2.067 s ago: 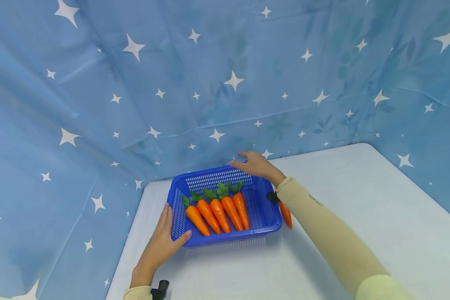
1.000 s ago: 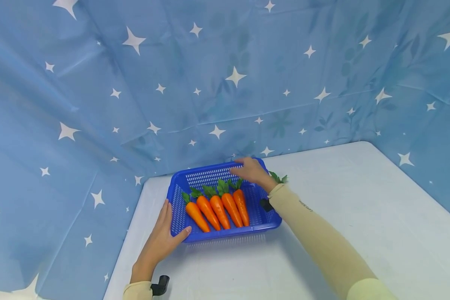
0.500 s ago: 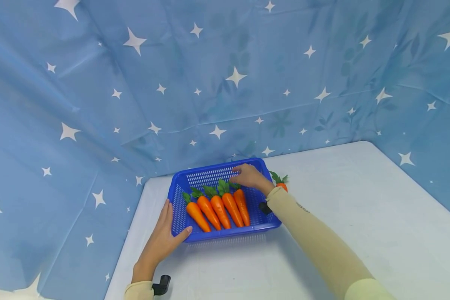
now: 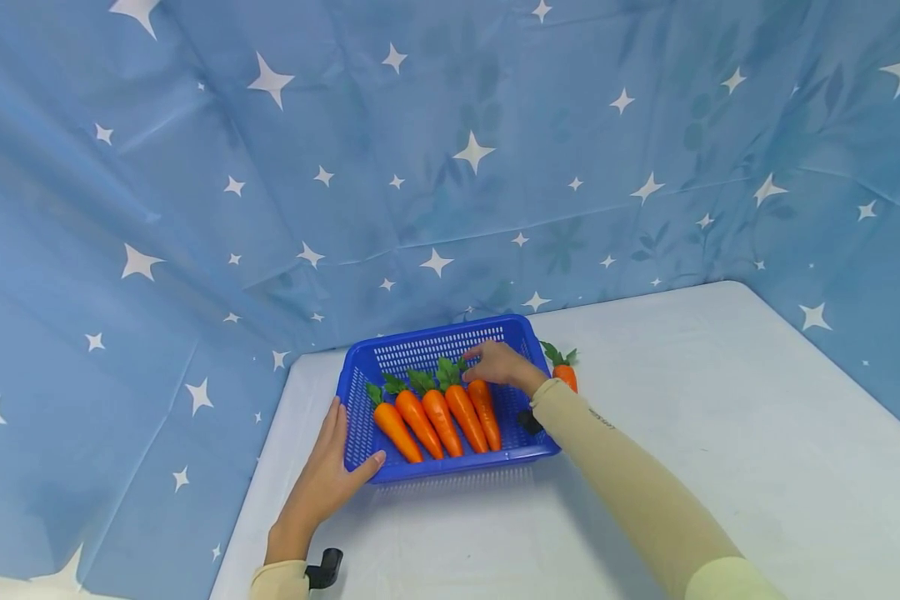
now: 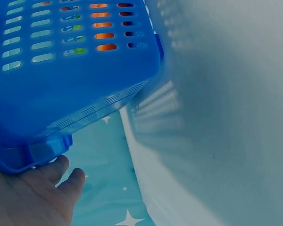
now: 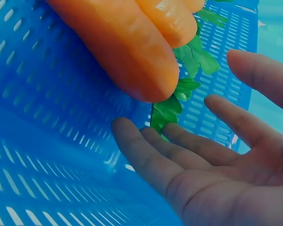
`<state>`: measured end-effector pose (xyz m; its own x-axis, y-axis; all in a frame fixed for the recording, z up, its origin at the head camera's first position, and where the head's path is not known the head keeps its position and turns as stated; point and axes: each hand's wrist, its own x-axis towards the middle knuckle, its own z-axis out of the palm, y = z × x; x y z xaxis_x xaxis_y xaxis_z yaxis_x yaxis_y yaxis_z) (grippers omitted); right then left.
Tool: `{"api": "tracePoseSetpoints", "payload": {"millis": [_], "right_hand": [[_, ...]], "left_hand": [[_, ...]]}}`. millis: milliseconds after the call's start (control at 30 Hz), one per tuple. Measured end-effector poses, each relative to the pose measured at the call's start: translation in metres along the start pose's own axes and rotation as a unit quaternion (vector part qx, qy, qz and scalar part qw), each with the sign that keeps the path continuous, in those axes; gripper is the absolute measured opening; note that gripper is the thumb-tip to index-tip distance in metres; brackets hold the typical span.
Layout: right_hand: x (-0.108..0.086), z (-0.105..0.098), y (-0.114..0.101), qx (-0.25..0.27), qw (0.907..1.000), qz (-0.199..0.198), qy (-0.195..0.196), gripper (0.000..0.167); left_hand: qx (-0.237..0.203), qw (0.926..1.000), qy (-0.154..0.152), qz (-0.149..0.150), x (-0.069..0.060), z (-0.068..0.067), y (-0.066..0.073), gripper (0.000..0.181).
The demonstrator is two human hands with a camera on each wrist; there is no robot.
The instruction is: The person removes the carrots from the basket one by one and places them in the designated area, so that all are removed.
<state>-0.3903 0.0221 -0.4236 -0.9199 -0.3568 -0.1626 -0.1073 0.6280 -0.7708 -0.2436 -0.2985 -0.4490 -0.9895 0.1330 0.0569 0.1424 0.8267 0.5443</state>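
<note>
Toward the far left part of the white counter (image 4: 682, 400), a blue slotted plastic basket (image 4: 450, 468) is standing; it is serving as the clock face, with twelve o'clock at its far side. Within its walls, five orange carrots (image 4: 442, 421) are lying side by side in a row, their green leaves (image 4: 447, 372) pointing to eleven o'clock and their tapered tips to five. Just outside the wall, between two and three o'clock, a sixth carrot (image 4: 566, 377) is lying on the counter, its leafy top and orange shoulder showing while the beige right sleeve (image 4: 622, 467) is hiding the rest. At eight o'clock the left grip (image 4: 325, 479), a bare hand, is resting against the basket, its fingers stretching straight along the side and its thumb lying over the near rim, bracing rather than clasping. At two o'clock the right grip (image 4: 498, 365) is hovering inside the rim, over the leaf end of the rightmost carrot (image 4: 485, 415); its fingers are spreading loosely, slightly bent, with the thumb well apart, so it is gripping nothing, and whether the fingertips are touching the leaves cannot be told. From nine through twelve to two o'clock, a blue star-patterned curtain (image 4: 420, 167) is hanging behind the counter
</note>
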Motion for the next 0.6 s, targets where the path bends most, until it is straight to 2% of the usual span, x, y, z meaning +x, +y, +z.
{"api": "tracePoseSetpoints", "payload": {"millis": [267, 600], "right_hand": [[0.0006, 0.0021, 0.0023, -0.005, 0.9999, 0.005, -0.016, 0.051], [0.003, 0.0048, 0.0049, -0.02, 0.9989, 0.021, -0.037, 0.046]], "left_hand": [[-0.001, 1.0, -0.003, -0.005, -0.0007, 0.0003, 0.0, 0.112], [-0.005, 1.0, -0.002, -0.005, -0.0014, -0.0002, 0.0013, 0.112]]}}
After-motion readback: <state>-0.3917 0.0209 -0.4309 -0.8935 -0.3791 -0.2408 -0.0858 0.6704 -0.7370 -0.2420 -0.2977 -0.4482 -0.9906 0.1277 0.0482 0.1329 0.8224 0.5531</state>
